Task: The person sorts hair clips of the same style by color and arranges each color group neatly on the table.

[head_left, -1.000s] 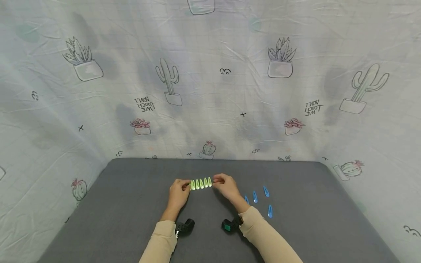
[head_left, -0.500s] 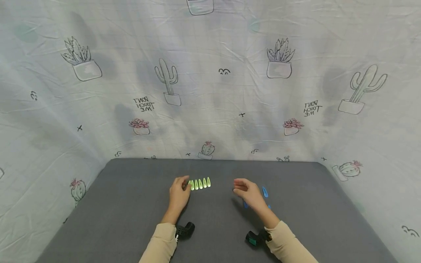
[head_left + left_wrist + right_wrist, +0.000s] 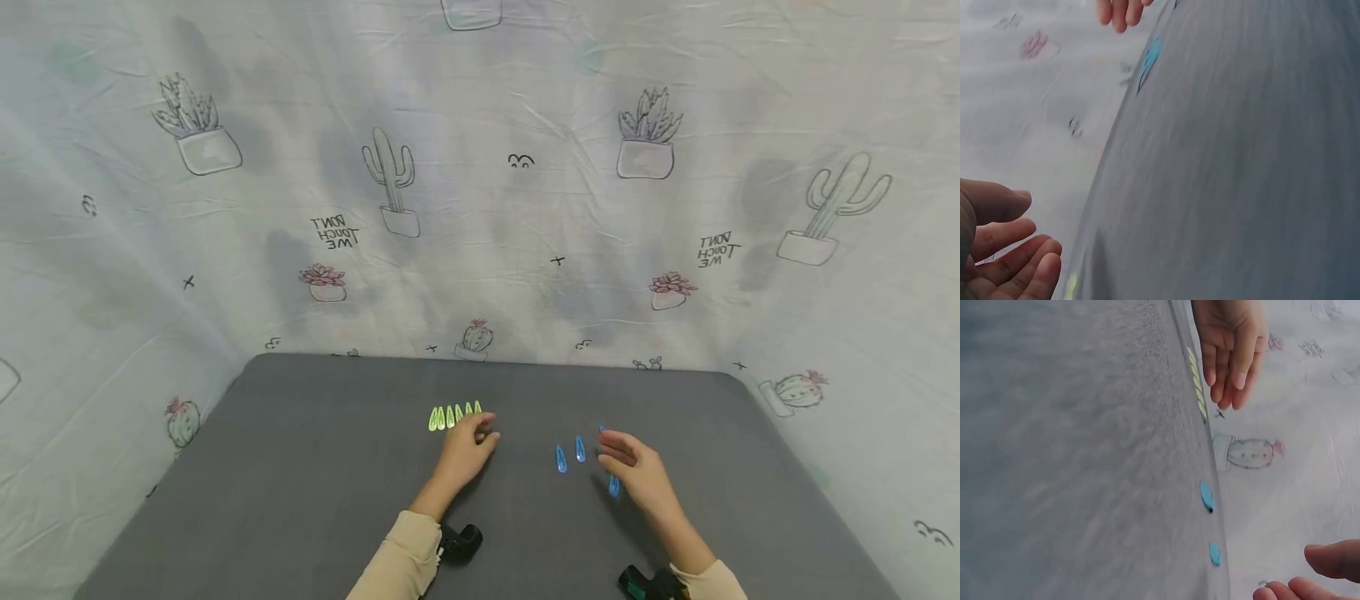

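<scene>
Yellow-green snap hair clips (image 3: pixel 441 418) lie side by side in a row near the middle of the table. My left hand (image 3: pixel 465 454) hovers just in front of the row's right end, fingers loosely bent and holding nothing, hiding part of some clips. To the right, several blue snap hair clips (image 3: pixel 561 458) lie spread out. Over the rightmost of them is my right hand (image 3: pixel 639 473), its thumb apart from the fingers and nothing between them; it partly covers two clips. In the right wrist view, two blue clips (image 3: pixel 1207 497) and the green row show beyond the hand.
The clips lie on a dark grey table (image 3: pixel 337 467). A pale cloth (image 3: pixel 480 233) printed with potted cacti hangs behind and at both sides of it. Each wrist carries a black camera mount (image 3: pixel 462 543).
My right hand has left the green row's right end and moved right to the blue clips. My left hand has moved right, from the row's left end towards its right end.
</scene>
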Action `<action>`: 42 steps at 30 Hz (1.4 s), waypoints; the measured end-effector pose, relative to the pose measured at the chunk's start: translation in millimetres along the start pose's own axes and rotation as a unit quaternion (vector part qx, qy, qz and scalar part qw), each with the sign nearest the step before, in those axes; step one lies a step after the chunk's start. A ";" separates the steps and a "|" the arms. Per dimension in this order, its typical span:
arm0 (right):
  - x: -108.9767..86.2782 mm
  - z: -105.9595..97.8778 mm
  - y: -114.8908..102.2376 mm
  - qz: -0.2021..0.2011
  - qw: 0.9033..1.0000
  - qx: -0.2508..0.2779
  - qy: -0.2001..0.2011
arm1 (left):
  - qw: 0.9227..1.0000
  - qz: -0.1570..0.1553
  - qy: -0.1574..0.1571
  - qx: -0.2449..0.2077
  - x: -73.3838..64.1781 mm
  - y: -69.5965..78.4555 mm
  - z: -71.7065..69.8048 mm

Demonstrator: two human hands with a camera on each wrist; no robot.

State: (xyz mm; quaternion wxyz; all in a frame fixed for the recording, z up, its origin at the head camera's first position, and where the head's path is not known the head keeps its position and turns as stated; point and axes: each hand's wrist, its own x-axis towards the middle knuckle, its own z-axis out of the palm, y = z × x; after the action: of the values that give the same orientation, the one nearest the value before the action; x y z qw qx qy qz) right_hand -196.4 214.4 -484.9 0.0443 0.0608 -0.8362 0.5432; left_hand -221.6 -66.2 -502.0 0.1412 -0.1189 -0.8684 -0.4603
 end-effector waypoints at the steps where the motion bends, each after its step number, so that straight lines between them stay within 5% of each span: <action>1: -2.5 -3.1 1.3 0.005 1.000 0.002 0.002 | 1.000 0.001 -0.005 -0.001 0.0 3.9 5.5; 10: -18.4 -15.1 11.6 0.026 1.000 0.000 0.015 | 0.999 0.006 -0.038 -0.023 -1.2 33.7 52.8; 19: -25.2 -17.4 20.0 0.059 0.997 0.007 0.040 | 1.000 0.010 -0.026 -0.014 -7.2 54.4 86.5; 26: -23.7 -9.8 23.4 0.059 0.996 -0.048 0.044 | 1.000 -0.014 0.008 0.009 -6.6 55.0 95.3; 32: -20.4 -5.2 24.2 0.049 0.990 -0.116 0.067 | 0.998 0.004 0.033 0.049 -3.1 53.7 97.7; 42: -16.1 -1.4 17.9 0.048 0.978 -0.187 0.079 | 0.994 -0.028 0.013 0.101 -1.2 62.4 96.7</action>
State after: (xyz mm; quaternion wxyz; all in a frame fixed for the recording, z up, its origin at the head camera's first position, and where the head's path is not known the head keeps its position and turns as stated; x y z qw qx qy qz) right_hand -183.1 223.7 -502.7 0.0943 -0.0320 -0.9190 0.3814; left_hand -212.6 48.5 -506.4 0.1506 -0.0740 -0.9116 -0.3754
